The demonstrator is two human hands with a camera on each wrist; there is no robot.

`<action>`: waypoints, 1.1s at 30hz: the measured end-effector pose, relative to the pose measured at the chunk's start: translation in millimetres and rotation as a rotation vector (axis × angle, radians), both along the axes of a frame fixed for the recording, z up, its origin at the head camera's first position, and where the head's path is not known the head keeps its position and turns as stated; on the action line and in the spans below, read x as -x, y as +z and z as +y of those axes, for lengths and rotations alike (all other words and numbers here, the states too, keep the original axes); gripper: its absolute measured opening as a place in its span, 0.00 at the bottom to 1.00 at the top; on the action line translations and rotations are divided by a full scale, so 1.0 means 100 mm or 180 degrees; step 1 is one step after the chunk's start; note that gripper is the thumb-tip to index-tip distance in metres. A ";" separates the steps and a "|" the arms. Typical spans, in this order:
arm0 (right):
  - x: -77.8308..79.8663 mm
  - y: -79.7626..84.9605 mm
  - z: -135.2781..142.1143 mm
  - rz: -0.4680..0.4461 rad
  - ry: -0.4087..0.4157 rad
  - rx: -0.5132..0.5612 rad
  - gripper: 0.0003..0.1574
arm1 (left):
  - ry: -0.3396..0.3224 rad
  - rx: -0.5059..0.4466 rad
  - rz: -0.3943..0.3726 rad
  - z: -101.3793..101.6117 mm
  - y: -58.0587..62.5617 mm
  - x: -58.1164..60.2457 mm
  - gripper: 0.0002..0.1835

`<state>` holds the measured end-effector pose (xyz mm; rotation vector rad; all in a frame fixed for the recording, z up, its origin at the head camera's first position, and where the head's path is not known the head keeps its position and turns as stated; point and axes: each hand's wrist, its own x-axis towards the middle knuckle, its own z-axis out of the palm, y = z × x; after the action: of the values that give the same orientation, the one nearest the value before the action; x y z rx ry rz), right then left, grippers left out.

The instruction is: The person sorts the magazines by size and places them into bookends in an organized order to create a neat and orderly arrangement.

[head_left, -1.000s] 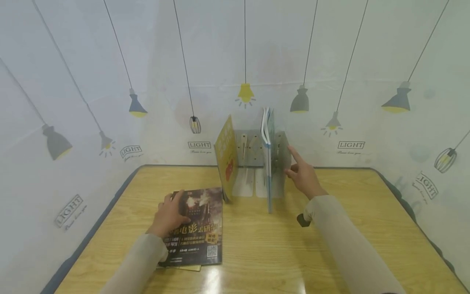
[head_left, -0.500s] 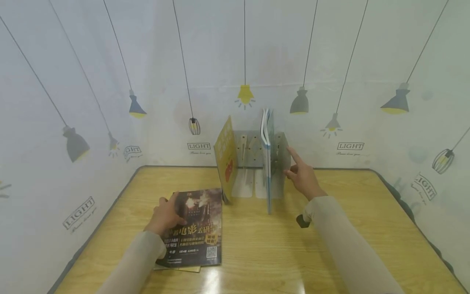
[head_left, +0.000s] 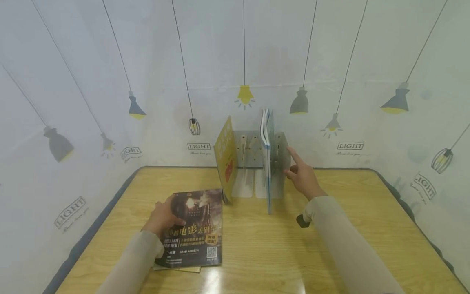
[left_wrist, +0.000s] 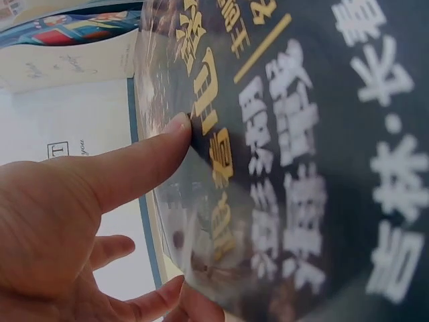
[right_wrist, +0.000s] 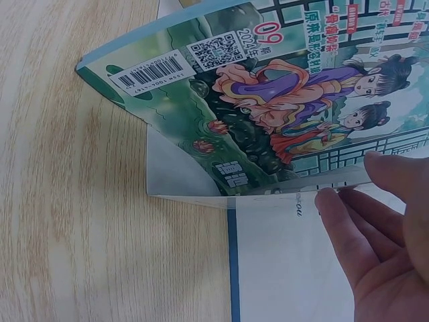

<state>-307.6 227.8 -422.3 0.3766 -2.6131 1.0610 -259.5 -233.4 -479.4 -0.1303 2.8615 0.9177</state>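
My left hand (head_left: pixel 163 216) is at the left edge of a dark magazine (head_left: pixel 200 245). In the left wrist view the thumb (left_wrist: pixel 157 157) presses on its cover, and the fingertips (left_wrist: pixel 201 305) reach its lower edge. Upright in a grey metal bookend (head_left: pixel 253 149) stand a yellow book (head_left: pixel 225 155) at the left and a blue-edged magazine (head_left: pixel 269 175) towards the right. My right hand (head_left: pixel 304 175) pinches the edge of the bookend's right side panel. The right wrist view shows the illustrated cover (right_wrist: pixel 288 100) of the magazine leaning inside that panel.
Another yellowish booklet (head_left: pixel 191 269) peeks out beneath the dark magazine. The wooden table (head_left: pixel 257 249) ends at a wall covering (head_left: pixel 165 81) printed with lamps, which closes it in at the back and sides.
My left hand has slid a little left, its fingers drawing off the dark magazine's top towards the left edge. The right hand and the bookend stay in place.
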 end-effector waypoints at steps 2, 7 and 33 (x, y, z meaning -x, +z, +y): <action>0.00 -0.01 0.00 0.0005 -0.0006 0.0005 0.52 | -0.0016 0.0016 0.0006 -0.01 0.00 0.00 0.63; 0.00 -0.01 0.00 0.0009 -0.0019 0.0007 0.52 | -0.0037 0.0060 0.0021 -0.01 -0.01 0.00 0.63; -0.06 -0.01 -0.01 0.0068 0.0003 0.0016 0.53 | -0.0222 0.0088 0.0121 -0.06 -0.10 0.01 0.58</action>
<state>-302.0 226.8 -423.7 0.3857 -2.5913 1.0578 -260.4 -239.4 -488.9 -0.0160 2.8939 0.8770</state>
